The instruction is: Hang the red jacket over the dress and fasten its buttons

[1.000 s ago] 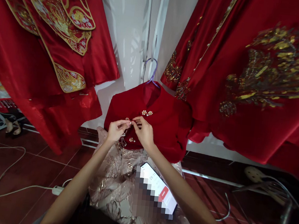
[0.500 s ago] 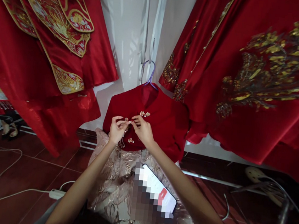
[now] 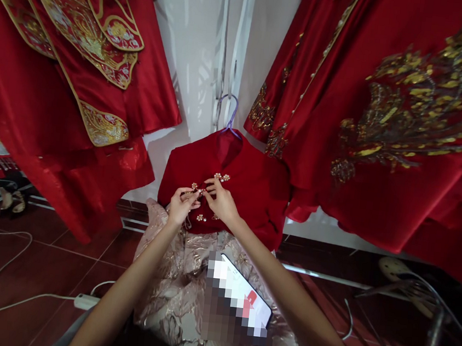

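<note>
A small red jacket hangs on a purple hanger against the white wall, over a pale gold brocade skirt. Both my hands meet at its front opening. My left hand pinches a pearl flower button on the left flap. My right hand pinches the fabric edge just beside it, fingers closed. Another pearl button sits above my right hand and one below my hands.
Large red gowns with gold embroidery hang at the left and right. A phone with a lit screen lies on the skirt. A white cable with a plug trails over the dark red floor. Shoes lie far left.
The view has drifted slightly, so the jacket sits a little further left and lower. My hands stay pinched at the same button, fingers shifting only slightly.
</note>
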A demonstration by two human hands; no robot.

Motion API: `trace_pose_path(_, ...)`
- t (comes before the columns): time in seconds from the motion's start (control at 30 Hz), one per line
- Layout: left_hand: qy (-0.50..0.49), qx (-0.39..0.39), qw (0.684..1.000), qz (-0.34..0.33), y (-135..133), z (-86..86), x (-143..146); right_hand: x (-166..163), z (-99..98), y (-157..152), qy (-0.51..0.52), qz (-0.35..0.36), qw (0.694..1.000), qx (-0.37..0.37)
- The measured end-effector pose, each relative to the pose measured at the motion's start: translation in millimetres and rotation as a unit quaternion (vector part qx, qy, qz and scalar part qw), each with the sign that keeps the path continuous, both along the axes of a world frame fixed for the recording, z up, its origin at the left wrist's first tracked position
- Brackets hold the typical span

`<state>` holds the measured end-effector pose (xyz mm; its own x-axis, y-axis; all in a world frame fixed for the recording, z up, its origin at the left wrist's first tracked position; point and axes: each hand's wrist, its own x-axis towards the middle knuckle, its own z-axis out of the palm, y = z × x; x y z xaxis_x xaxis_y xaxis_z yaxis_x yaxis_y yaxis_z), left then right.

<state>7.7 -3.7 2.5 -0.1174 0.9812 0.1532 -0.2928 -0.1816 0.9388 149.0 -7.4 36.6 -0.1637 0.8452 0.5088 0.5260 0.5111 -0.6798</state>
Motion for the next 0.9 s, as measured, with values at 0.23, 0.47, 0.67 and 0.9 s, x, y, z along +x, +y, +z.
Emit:
trace_pose_path(0.23, 0.460, 0.241, 0.854, -0.014, -23.7, -17.0, -8.6, 35.1, 0.6, -34.0, 0.045, 0.064, 0.991, -0.109)
trace_pose_path(0.47, 0.692, 0.322, 0.646, -0.009, -26.8, -18.4, -1.7, 54.3, -38.4, -55.1, -0.192, -0.086, 0.963, -0.169)
trace_pose_path(0.67, 0.642, 0.317, 0.698, -0.001, -33.8, -24.7, -11.1, 40.5, -71.7, -42.8, -0.180, -0.084, 0.974, -0.104)
trace_pose_path(0.9, 0.444, 0.189, 0.876, -0.007, -45.3, -41.4, -18.4, 38.4, -65.0, -48.2, -0.102, -0.048, 0.993, -0.036)
